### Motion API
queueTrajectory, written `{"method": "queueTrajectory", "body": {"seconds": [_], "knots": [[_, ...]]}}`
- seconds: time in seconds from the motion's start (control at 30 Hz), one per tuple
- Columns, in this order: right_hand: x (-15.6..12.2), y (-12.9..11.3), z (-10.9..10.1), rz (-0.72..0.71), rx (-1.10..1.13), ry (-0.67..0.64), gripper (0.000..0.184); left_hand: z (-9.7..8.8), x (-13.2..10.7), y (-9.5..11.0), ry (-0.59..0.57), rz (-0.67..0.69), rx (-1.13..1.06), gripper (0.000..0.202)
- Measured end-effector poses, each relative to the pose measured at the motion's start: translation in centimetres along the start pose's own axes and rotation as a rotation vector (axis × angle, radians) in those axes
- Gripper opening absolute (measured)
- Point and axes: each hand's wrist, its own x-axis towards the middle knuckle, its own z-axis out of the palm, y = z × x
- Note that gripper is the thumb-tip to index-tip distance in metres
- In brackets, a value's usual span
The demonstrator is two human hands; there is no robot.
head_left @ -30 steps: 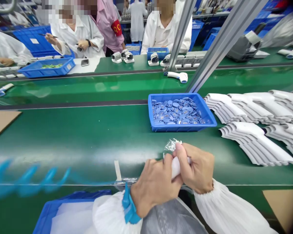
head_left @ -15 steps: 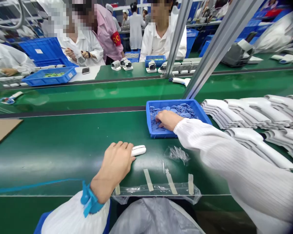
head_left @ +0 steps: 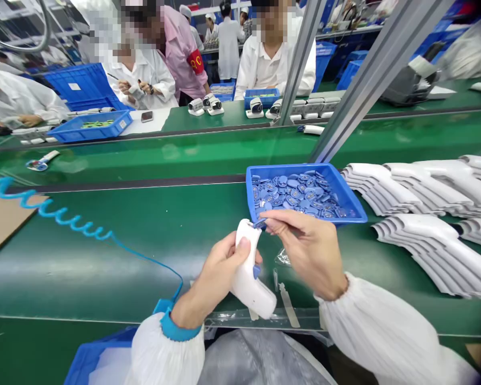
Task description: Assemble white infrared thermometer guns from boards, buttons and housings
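My left hand (head_left: 224,262) is wrapped round a white infrared thermometer housing (head_left: 253,278), which has a blue trigger (head_left: 256,271) on its side. It is held tilted above the green bench, its narrower end up. Between thumb and fingertips, my right hand (head_left: 312,246) pinches a small blue plastic part (head_left: 260,223) against the housing's top end. Fingers partly hide that part. Just beyond my hands sits a blue tray (head_left: 356,218) holding many similar blue oval pieces (head_left: 292,191). A blue wrist strap (head_left: 180,325) circles my left wrist.
Stacked white housing shells (head_left: 436,251) lie on the right. A coiled blue cord (head_left: 64,219) runs from my wrist to the left, near a cardboard sheet (head_left: 8,219). A metal post (head_left: 356,75) slants up behind the tray. Co-workers sit across the green belt (head_left: 164,155).
My left hand has lifted the white housing off the bench and turned it upright. My right hand has left the tray with a blue part and brought it to the housing's top.
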Motion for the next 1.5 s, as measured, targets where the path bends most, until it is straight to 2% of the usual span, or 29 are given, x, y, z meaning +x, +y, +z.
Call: {"method": "queueTrajectory", "body": {"seconds": [0.1, 0.2, 0.4, 0.47, 0.57, 0.67, 0.8, 0.87, 0.93, 1.0, 1.1, 1.17, 1.23, 1.27, 1.3, 1.4, 1.43, 1.5], "knots": [[-1.8, 0.4, 0.7, 0.082, 0.029, -0.019, 0.016, 0.3, -0.1, 0.0, -0.007, -0.037, -0.041, 0.041], [-2.6, 0.7, 0.6, 0.094, -0.009, -0.049, 0.017, 0.0, -0.5, -0.1, -0.023, -0.060, -0.024, 0.040], [-3.1, 1.2, 0.3, -0.114, 0.015, 0.025, 0.023, -0.2, -1.0, 0.1, -0.158, -0.135, -0.022, 0.046], [-3.2, 1.2, 0.1, -0.087, 0.006, -0.012, 0.024, -0.3, -1.1, 0.2, -0.127, -0.060, 0.091, 0.044], [-3.5, 0.8, -0.2, 0.062, -0.021, -0.112, 0.021, -0.5, -1.4, 0.4, -0.038, 0.143, 0.428, 0.034], [-3.7, 0.2, -0.3, 0.175, -0.043, -0.139, 0.022, -0.6, -1.9, 0.6, -0.022, 0.246, 0.667, 0.034], [-3.9, -0.7, -0.4, 0.121, -0.143, -0.092, 0.022, -1.0, -2.2, 0.9, -0.008, 0.279, 0.801, 0.038], [-3.9, -1.1, -0.5, 0.085, -0.161, -0.079, 0.024, -1.1, -2.2, 1.0, -0.038, 0.289, 0.815, 0.037], [-4.0, -1.2, -0.3, 0.047, -0.163, -0.093, 0.030, -1.1, -2.1, 1.2, -0.079, 0.312, 0.814, 0.035], [-4.1, -1.1, 0.1, -0.007, -0.168, -0.121, 0.032, -0.9, -2.0, 1.2, -0.070, 0.363, 0.865, 0.030], [-4.7, -0.4, 0.9, -0.034, -0.183, -0.100, 0.026, -0.8, -1.8, 0.8, 0.043, 0.438, 1.061, 0.026], [-5.2, 0.0, 1.0, 0.033, -0.165, -0.113, 0.024, -0.9, -1.8, 0.1, 0.066, 0.491, 1.145, 0.024], [-5.7, 0.0, 0.7, 0.132, -0.125, -0.172, 0.025, -1.2, -1.9, -0.8, 0.074, 0.547, 1.117, 0.023], [-5.9, -0.2, 0.4, 0.181, -0.102, -0.210, 0.025, -1.3, -2.0, -1.3, 0.137, 0.556, 1.071, 0.022], [-5.9, -0.5, 0.2, 0.223, -0.082, -0.254, 0.026, -1.4, -2.1, -1.8, 0.251, 0.550, 1.023, 0.024], [-5.7, -1.5, -0.1, 0.267, -0.092, -0.458, 0.020, -1.1, -1.9, -3.4, 0.648, 0.484, 0.923, 0.042], [-5.6, -1.7, 0.1, 0.262, -0.113, -0.545, 0.017, -0.9, -1.7, -3.8, 0.709, 0.464, 0.910, 0.047], [-5.7, -1.9, 0.8, 0.241, -0.163, -0.664, 0.017, -0.4, -1.2, -4.2, 0.720, 0.439, 0.900, 0.052]]}}
